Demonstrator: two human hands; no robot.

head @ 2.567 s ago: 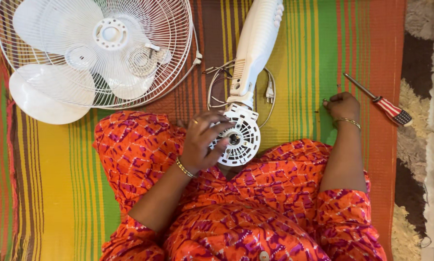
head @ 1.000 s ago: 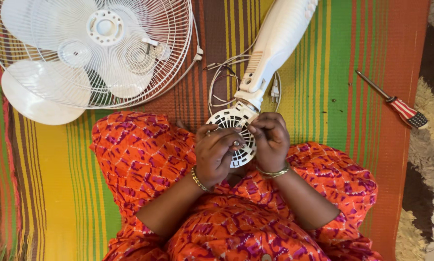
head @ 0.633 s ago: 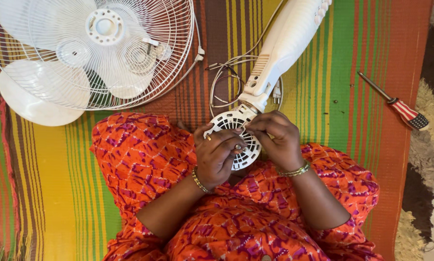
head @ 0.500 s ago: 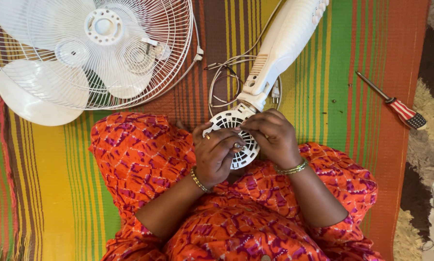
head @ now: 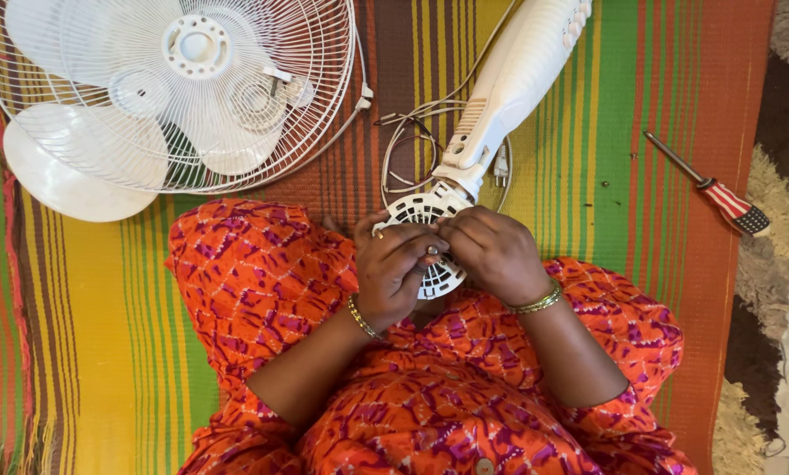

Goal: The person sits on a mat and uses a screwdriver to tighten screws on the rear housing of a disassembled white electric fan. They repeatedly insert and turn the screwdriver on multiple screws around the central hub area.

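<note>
Fan still in pieces
My left hand [head: 394, 277] and right hand [head: 491, 255] fingers grip the motor housing [head: 425, 215]; fan guard [head: 192, 88] waits at ten o'clock.

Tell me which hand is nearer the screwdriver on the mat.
Right. The right hand grips the round white vented fan housing on the lap, on the side toward the screwdriver; the left hand holds the housing's far side, farther off.
</note>
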